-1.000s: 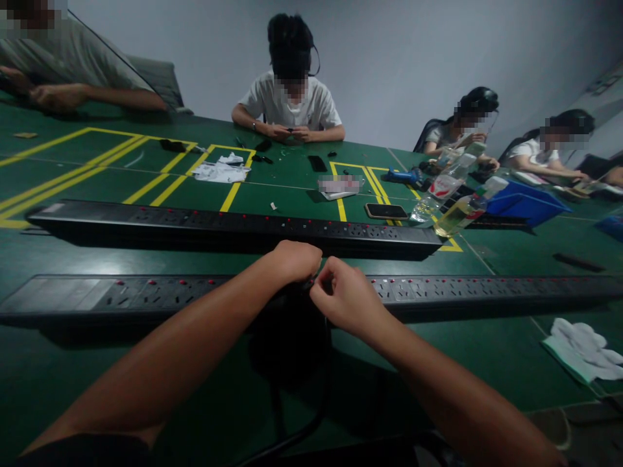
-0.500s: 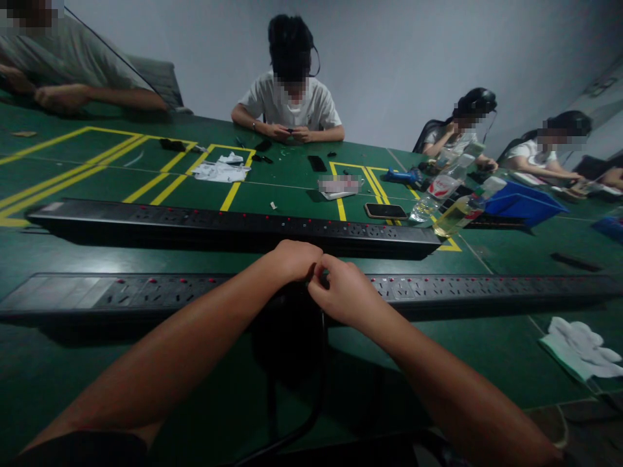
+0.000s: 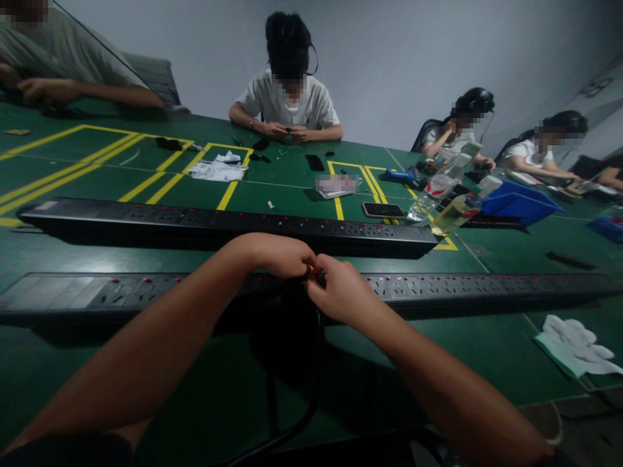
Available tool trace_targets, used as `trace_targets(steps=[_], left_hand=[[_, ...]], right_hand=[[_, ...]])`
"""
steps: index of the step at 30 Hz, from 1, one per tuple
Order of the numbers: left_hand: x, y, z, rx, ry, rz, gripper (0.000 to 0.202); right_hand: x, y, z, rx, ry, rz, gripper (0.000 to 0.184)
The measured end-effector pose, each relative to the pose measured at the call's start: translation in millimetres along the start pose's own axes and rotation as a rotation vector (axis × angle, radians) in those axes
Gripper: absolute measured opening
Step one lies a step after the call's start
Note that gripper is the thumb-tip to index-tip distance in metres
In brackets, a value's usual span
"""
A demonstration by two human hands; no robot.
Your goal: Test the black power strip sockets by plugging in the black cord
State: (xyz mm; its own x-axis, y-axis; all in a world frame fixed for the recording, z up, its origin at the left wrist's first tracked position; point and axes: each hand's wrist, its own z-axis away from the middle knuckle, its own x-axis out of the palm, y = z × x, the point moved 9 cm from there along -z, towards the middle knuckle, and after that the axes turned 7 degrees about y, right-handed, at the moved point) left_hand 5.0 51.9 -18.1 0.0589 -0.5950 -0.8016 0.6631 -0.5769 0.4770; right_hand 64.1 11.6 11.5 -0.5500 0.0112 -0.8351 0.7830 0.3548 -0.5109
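Observation:
A long black power strip [image 3: 462,292] with rows of sockets and small red lights or switches lies across the near part of the table. Over its middle, my left hand [image 3: 287,256] and my right hand [image 3: 341,288] meet with their fingertips together. Both hands have their fingers closed in a pinch, and whatever sits between them is too dark and small to make out. A black cable [image 3: 311,402] hangs below my hands towards me. Behind them lies a second black power strip [image 3: 233,227], parallel to the first.
White gloves [image 3: 577,347] lie at the right. Two plastic bottles, a clear bottle [image 3: 433,194] and a bottle with yellow liquid [image 3: 457,217], lean by a blue bin [image 3: 523,204]. A phone [image 3: 383,211] lies behind the far strip. Several people sit around the green table [image 3: 195,389].
My left wrist has shifted left and its fingers have turned more towards the right hand. The right hand stays almost in place. The view has moved slightly.

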Motion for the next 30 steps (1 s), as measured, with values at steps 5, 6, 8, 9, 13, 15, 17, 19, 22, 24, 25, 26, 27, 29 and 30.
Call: trace_targets(steps=[5,6,8,9,13,15,17,19,22,24,25,26,27,29,30], left_hand=[[4.8,-6,-5,0.048,-0.031,0.002,0.036],[4.9,-6,-6,0.062,-0.027,0.007,0.035],[5.2,-5,-6,0.084,-0.029,0.026,0.033],[5.4,-4,-5,0.091,-0.036,0.038,0.034],[5.4,-1,-3,0.096,-0.067,0.109,0.038],[5.5,0,-2,0.093,-0.082,0.131,0.038],[5.6,-1,-2,0.091,-0.088,0.127,0.038],[5.7,-1,-3,0.094,-0.089,0.123,0.039],[6.8,-3,-4,0.106,-0.095,0.139,0.039],[7.0,-4,-5,0.122,-0.09,0.147,0.038],[6.9,-4,-6,0.131,-0.084,0.146,0.038],[6.6,-4,-6,0.138,-0.076,0.14,0.038],[6.4,-4,-6,0.141,-0.069,0.132,0.038],[6.2,-5,-6,0.138,-0.062,0.114,0.038],[6.4,-5,-6,0.135,-0.063,0.107,0.038]], right_hand=[[0,5,2,0.02,-0.002,-0.043,0.011],[0,7,4,0.025,-0.007,-0.064,0.014],[1,10,8,0.022,-0.033,-0.111,0.018],[1,11,11,0.013,-0.053,-0.14,0.019],[2,13,19,-0.027,-0.123,-0.264,0.017],[2,14,21,-0.017,-0.131,-0.299,0.017],[2,16,21,0.003,-0.127,-0.309,0.017],[2,16,21,0.015,-0.119,-0.306,0.017],[2,15,20,0.01,-0.108,-0.296,0.02],[2,14,20,-0.003,-0.101,-0.31,0.022],[2,14,19,-0.009,-0.101,-0.325,0.023],[3,14,19,-0.014,-0.102,-0.345,0.023],[3,14,19,-0.018,-0.102,-0.367,0.024],[5,15,19,-0.019,-0.101,-0.399,0.025],[5,15,19,-0.02,-0.101,-0.409,0.025]])
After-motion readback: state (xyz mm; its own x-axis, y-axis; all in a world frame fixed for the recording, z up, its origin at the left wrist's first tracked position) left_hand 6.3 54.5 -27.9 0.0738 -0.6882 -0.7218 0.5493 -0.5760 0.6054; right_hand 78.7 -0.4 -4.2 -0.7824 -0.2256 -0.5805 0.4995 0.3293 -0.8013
